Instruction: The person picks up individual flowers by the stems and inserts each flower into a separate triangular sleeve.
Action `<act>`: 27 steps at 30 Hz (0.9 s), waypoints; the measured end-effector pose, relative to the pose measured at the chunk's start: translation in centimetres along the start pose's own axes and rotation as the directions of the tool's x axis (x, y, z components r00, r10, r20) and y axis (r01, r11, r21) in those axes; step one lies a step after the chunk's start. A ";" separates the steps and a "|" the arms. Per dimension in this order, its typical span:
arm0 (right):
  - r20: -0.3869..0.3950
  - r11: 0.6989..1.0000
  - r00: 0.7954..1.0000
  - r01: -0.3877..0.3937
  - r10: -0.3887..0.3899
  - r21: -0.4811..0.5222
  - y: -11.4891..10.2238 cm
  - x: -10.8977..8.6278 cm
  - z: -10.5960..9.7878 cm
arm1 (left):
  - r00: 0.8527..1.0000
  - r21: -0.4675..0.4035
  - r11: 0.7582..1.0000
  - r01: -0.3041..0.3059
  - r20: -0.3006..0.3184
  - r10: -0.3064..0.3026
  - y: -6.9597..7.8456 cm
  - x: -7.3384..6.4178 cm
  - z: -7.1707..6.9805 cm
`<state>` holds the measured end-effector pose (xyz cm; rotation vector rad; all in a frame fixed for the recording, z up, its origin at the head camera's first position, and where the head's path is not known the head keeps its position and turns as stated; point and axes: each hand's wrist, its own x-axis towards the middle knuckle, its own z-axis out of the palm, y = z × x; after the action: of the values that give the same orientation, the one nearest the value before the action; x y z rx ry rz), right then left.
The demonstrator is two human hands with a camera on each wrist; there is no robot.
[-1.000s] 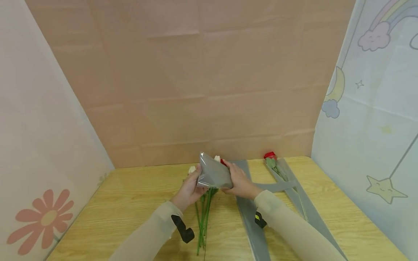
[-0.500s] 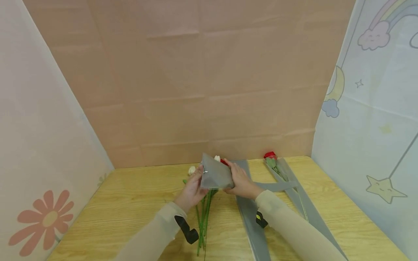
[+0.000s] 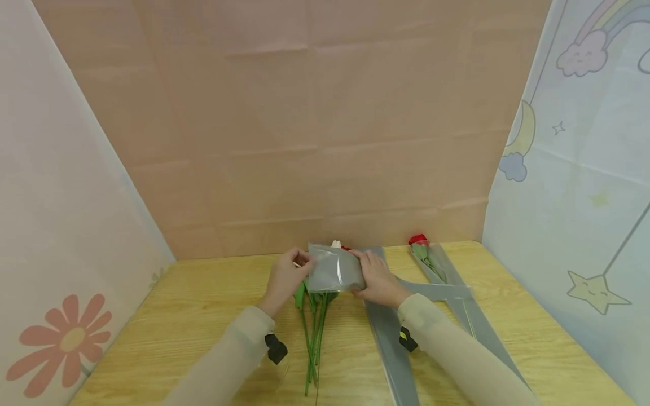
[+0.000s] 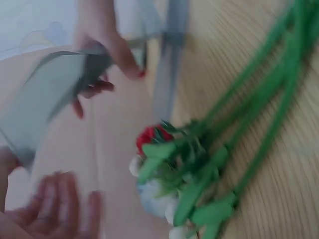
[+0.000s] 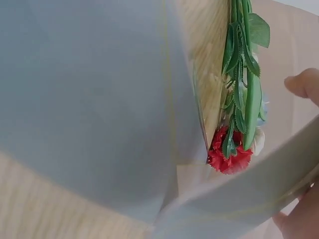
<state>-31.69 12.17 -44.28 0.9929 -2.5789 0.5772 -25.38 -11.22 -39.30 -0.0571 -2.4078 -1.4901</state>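
The grey sheet (image 3: 332,270) is above the stems (image 4: 273,122), far middle of the table. The right hand (image 3: 380,280) pinches its right side; for the left hand (image 3: 286,276), at its left edge, I cannot tell. The right wrist view plainly shows the red carnation (image 5: 230,155), in head view mostly hidden. Pale wooden table (image 3: 203,316), peach backdrop (image 3: 325,135) behind.

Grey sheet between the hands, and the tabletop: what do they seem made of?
Grey sheet: probably thin plastic film, glossy, since it throws bright glints. Tabletop: wood or wood-look laminate; yellowish grain shows, but which is unclear.
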 end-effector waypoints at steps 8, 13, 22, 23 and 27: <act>0.004 0.995 1.000 0.009 -0.009 -0.097 -0.3 -0.3 -0.1 | 0.922 0.022 0.984 0.179 0.345 -0.175 1.0 -0.4 -0.3; 0.005 0.992 1.000 0.029 -0.029 -0.121 -0.8 -0.3 -0.4 | 0.980 0.319 0.948 0.011 0.183 -0.073 0.7 -0.3 -0.8; 0.010 0.989 0.999 0.037 -0.036 -0.147 -1.1 -0.9 -0.2 | 0.968 0.215 0.976 0.041 0.234 -0.092 -0.1 0.1 -0.4; 0.004 0.989 0.999 0.041 -0.040 -0.143 -1.1 -0.9 -0.2 | 0.971 0.231 0.972 0.031 0.223 -0.084 -0.2 0.2 -0.4; -0.010 0.989 0.999 0.051 -0.053 -0.139 -1.1 -0.9 -0.1 | 0.976 0.273 0.962 0.027 0.202 -0.085 -0.5 0.6 -0.2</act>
<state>-30.29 11.94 -44.29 1.0024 -2.5340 0.3842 -25.97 -11.69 -39.50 -0.0923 -2.7849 -1.2195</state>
